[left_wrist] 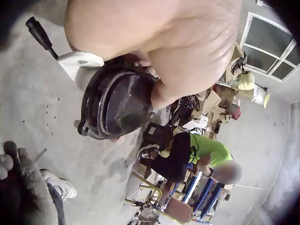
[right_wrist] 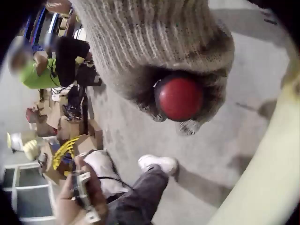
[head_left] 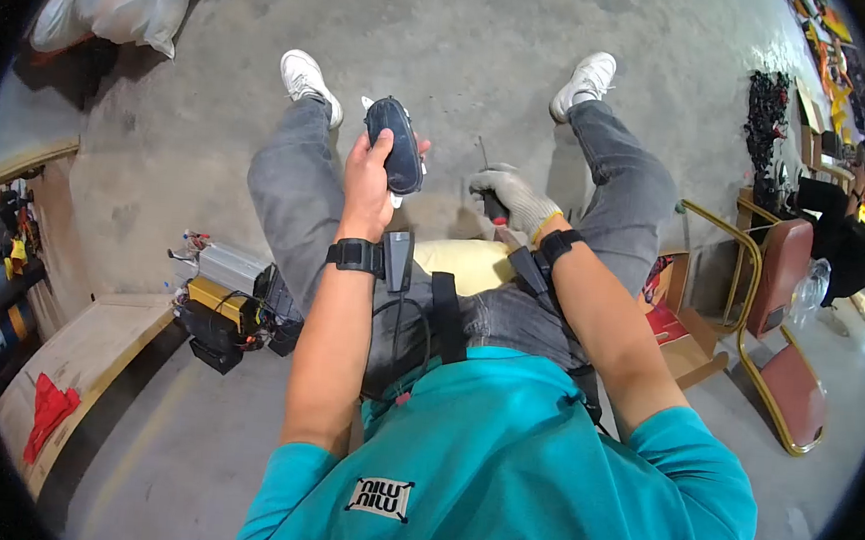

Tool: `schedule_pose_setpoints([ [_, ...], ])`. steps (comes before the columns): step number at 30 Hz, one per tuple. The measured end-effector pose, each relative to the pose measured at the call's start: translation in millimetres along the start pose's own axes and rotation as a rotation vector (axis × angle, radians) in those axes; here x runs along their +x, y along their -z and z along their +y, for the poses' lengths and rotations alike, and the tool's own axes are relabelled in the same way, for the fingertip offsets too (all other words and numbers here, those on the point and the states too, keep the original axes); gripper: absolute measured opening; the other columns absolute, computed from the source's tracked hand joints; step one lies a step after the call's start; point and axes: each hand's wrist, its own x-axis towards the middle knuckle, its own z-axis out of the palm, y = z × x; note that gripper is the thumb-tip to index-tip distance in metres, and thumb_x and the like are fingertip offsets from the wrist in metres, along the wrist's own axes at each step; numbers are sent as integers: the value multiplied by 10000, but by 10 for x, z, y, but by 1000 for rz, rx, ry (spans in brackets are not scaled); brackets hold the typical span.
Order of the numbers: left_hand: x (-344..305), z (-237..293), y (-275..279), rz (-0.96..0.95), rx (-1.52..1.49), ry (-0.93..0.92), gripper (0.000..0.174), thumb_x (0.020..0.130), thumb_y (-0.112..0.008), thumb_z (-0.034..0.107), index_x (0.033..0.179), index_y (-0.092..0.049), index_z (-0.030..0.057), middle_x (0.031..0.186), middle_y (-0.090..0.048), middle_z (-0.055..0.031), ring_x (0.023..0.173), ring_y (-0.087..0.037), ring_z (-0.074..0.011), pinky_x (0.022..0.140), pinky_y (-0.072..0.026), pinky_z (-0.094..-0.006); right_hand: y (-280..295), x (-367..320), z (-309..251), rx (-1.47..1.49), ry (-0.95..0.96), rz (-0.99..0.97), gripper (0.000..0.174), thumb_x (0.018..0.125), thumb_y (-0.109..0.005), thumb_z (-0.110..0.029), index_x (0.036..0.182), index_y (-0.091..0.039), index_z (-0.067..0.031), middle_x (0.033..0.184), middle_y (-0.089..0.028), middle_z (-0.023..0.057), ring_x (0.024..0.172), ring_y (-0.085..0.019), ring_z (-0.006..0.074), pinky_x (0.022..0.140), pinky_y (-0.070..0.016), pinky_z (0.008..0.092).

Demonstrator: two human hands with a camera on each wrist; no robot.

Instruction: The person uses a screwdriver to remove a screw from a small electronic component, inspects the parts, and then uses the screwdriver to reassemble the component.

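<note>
A black oval instrument housing [head_left: 401,152] with a smooth dark face and white mounting tabs sits in my bare left hand [head_left: 365,190], the thumb over its face and fingers wrapped behind. In the left wrist view, a short cable ends in a black plug [left_wrist: 38,33] beside the housing [left_wrist: 123,105]. My right hand [head_left: 520,201], in a knitted glove, grips a screwdriver [head_left: 494,210] by its red and black handle. Its thin shaft points away from me, apart from the housing. The handle's round red end [right_wrist: 180,98] faces the right wrist camera, partly ringed by glove.
Between my legs is a pale yellow seat [head_left: 463,262]. At left lie a silver controller box [head_left: 227,266] with wires and a wooden bench [head_left: 97,332] bearing a red cloth [head_left: 49,414]. An open carton [head_left: 684,338] and a chair [head_left: 784,270] stand right. Another person [left_wrist: 208,152] sits farther off.
</note>
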Motion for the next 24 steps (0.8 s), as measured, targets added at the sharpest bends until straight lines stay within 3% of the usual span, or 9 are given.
schedule_pose_setpoints([
  [4, 61, -108, 40, -54, -1, 33, 271, 964, -556, 77, 1205, -527, -43, 1077, -652, -160, 965, -683, -273, 778, -573, -353, 313, 319, 67, -178, 53, -35, 187, 797, -610, -147, 698, -622, 11, 566, -555, 64, 444, -506, 149, 415, -382, 294],
  [7, 57, -129, 28, -21, 51, 63, 277, 962, -560, 73, 1212, -526, -42, 1099, -652, -154, 967, -681, -254, 770, -574, -344, 498, 514, 149, -227, -137, 27, 139, 834, -603, -135, 747, -618, -29, 629, -562, 55, 457, -491, 130, 413, -380, 281],
  [12, 30, -113, 2, -17, 27, 123, 278, 961, -540, 60, 1220, -523, -39, 1139, -640, -155, 981, -670, -233, 771, -569, -336, 696, 958, 412, -249, -169, 48, 113, 842, -597, -131, 810, -620, -26, 634, -530, 22, 486, -475, 119, 421, -368, 272],
  [14, 44, -123, 2, -28, 15, 117, 291, 951, -534, 56, 1226, -521, -39, 1149, -636, -158, 987, -668, -234, 779, -567, -337, 704, 1080, 435, -210, -48, 11, 221, 790, -662, -186, 816, -665, 34, 641, -588, 77, 509, -550, 164, 460, -439, 314],
  [19, 34, -45, -60, 11, 28, 165, 352, 917, -525, 50, 1256, -508, -43, 1177, -624, -167, 1005, -665, -240, 816, -559, -334, 597, 1276, 357, -304, -116, 55, 253, 774, -675, -213, 899, -684, 7, 694, -611, 68, 539, -580, 158, 512, -483, 301],
  [24, 24, -78, -30, -2, -5, 191, 410, 908, -532, 48, 1303, -476, -46, 1195, -623, -178, 1028, -664, -253, 831, -558, -334, 530, 1274, 248, -478, -104, 100, 324, 751, -661, -225, 917, -682, 52, 726, -644, 103, 545, -602, 164, 536, -505, 295],
])
